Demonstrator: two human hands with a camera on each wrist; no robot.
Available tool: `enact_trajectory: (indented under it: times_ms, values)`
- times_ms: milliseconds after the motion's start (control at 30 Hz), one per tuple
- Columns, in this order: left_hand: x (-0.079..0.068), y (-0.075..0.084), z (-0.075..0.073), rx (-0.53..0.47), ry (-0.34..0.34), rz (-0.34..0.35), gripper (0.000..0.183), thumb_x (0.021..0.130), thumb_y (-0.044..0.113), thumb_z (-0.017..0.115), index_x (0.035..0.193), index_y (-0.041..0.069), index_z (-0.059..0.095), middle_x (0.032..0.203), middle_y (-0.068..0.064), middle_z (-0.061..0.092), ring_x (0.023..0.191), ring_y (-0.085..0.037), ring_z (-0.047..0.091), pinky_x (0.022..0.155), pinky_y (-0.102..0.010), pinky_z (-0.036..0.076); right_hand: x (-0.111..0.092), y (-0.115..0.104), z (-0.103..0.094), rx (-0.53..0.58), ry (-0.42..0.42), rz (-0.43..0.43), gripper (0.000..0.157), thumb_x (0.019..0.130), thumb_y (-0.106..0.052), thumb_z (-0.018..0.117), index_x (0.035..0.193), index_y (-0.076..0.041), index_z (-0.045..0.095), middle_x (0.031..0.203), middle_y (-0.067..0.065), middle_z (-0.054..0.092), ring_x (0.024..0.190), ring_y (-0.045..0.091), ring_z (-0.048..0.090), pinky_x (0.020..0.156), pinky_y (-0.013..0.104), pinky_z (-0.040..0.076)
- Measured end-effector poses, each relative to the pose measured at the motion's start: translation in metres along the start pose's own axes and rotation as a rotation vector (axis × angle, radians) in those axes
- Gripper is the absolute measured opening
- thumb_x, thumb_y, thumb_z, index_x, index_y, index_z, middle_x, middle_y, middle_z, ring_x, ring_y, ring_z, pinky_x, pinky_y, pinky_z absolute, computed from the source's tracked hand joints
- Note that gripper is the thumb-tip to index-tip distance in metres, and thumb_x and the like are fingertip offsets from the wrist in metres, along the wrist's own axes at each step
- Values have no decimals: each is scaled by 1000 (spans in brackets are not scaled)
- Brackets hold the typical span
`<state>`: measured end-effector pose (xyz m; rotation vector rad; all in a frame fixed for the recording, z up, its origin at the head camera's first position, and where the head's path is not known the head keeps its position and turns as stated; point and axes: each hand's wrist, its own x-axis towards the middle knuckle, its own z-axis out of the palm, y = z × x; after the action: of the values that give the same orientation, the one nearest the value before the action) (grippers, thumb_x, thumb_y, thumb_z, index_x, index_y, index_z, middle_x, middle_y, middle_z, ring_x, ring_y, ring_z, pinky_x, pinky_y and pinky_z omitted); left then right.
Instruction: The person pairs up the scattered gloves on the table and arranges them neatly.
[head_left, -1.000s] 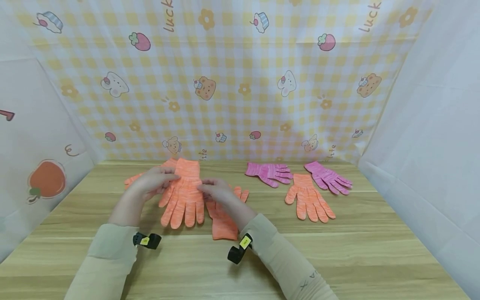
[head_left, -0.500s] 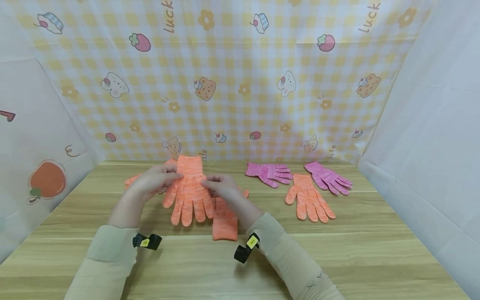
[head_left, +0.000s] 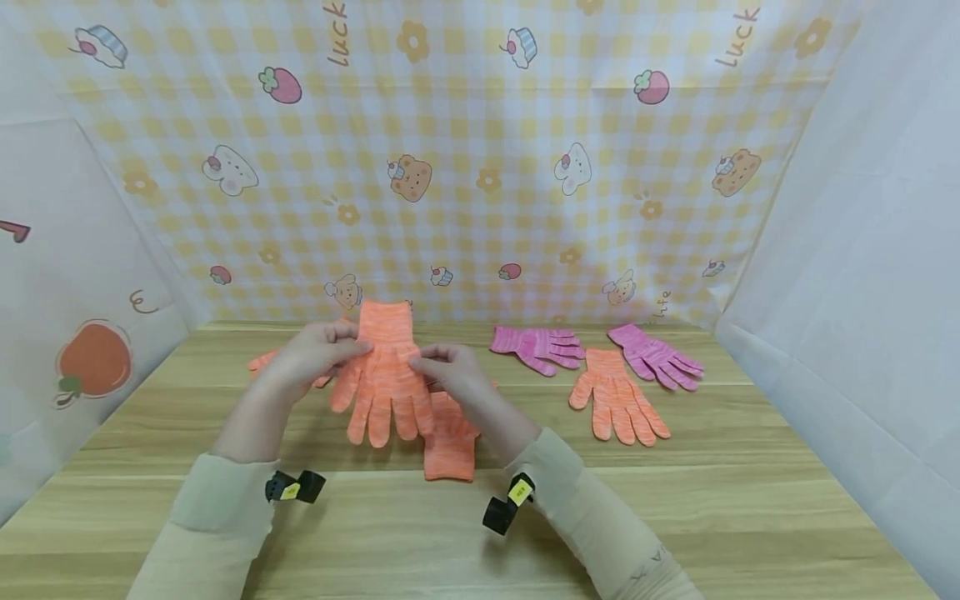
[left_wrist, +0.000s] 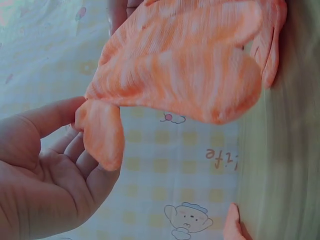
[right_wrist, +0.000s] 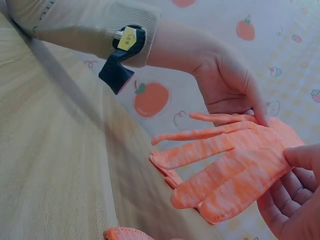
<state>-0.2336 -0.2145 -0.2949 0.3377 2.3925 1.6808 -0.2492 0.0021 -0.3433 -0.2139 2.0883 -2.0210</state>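
Observation:
An orange knit glove (head_left: 388, 375) hangs above the table, cuff up and fingers down. My left hand (head_left: 318, 354) pinches one side edge of it, and my right hand (head_left: 456, 375) pinches the opposite edge. In the left wrist view, thumb and fingers of the left hand (left_wrist: 55, 175) grip the fabric by the glove's thumb. Both hands show on the glove (right_wrist: 240, 170) in the right wrist view. Below it a second orange glove (head_left: 450, 454) lies cuff toward me, partly covered. Another orange glove (head_left: 262, 360) lies behind my left hand, mostly hidden.
To the right, an orange glove (head_left: 617, 396) lies flat, fingers toward me. Two pink gloves, one farther left (head_left: 536, 345) and one farther right (head_left: 656, 358), lie near the back edge of the wooden table (head_left: 720, 492). A patterned curtain (head_left: 480, 208) hangs behind.
The held glove has risen and shifted slightly right, showing more of the cuff of the orange glove beneath. My right hand has moved right with it. The other gloves have stayed put.

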Motion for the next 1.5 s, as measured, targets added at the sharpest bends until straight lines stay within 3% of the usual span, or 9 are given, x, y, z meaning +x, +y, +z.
enact_trajectory:
  times_ms: [167, 400, 467, 633, 700, 867, 1033, 1267, 1500]
  values:
    - [-2, 6, 6, 65, 63, -21, 39, 97, 19, 58, 126, -7, 53, 80, 3, 67, 50, -3, 45, 47, -23, 40, -2, -2, -1, 18, 20, -1, 20, 91, -15, 67, 105, 0, 68, 92, 6, 66, 74, 16, 62, 71, 33, 55]
    - [-3, 11, 13, 142, 121, 19, 33, 95, 18, 61, 119, -5, 60, 99, -9, 70, 53, 0, 47, 53, -23, 44, -5, -2, -4, 14, 21, -11, 23, 93, -19, 65, 106, 0, 68, 92, 6, 66, 78, 17, 63, 71, 34, 55]
    - [-4, 12, 14, 154, 134, 26, 30, 95, 18, 61, 116, -4, 61, 103, -12, 69, 47, -2, 38, 48, -24, 39, -6, -3, -6, 9, 20, -10, 23, 94, -20, 64, 107, -1, 68, 92, 7, 67, 79, 18, 64, 74, 36, 55]
    - [-5, 16, 17, 181, 143, 67, 28, 95, 16, 61, 115, -4, 62, 107, -15, 68, 72, -5, 59, 68, -26, 49, -9, -3, -11, 10, 10, -13, 26, 95, -20, 63, 109, 1, 66, 91, 8, 67, 80, 18, 64, 80, 42, 54]
    - [-5, 17, 18, 194, 143, 83, 28, 95, 15, 61, 116, -4, 63, 107, -13, 68, 92, -11, 63, 81, -29, 50, -10, -2, -13, 17, 5, -19, 27, 94, -21, 63, 109, 2, 66, 90, 8, 67, 81, 18, 64, 81, 43, 54]
    - [-5, 19, 21, 210, 158, 104, 28, 95, 13, 61, 116, -4, 63, 102, -13, 70, 98, -19, 63, 86, -36, 50, -11, 1, -18, 38, 10, -34, 28, 95, -20, 62, 109, 5, 64, 92, 9, 67, 82, 20, 64, 82, 44, 53]
    - [-8, 21, 25, 227, 175, 132, 31, 94, 11, 62, 120, -5, 61, 114, -18, 65, 121, -33, 51, 100, -50, 40, -13, 3, -24, 56, 38, -18, 27, 97, -17, 58, 109, 7, 61, 93, 12, 64, 77, 20, 64, 76, 38, 55]
    - [-8, 22, 31, 276, 207, 210, 28, 93, 11, 64, 117, -3, 64, 114, -17, 66, 115, -32, 57, 95, -47, 45, -17, 6, -31, 87, -14, 29, 32, 100, -16, 51, 114, 12, 58, 76, 7, 61, 63, 14, 62, 64, 30, 56]
    - [-8, 22, 37, 316, 230, 326, 23, 91, 10, 66, 112, 0, 69, 107, -14, 69, 98, -24, 66, 76, -32, 55, -22, 11, -37, 85, -108, 108, 43, 103, -25, 40, 116, 13, 57, 73, 8, 64, 60, 14, 63, 66, 34, 57]
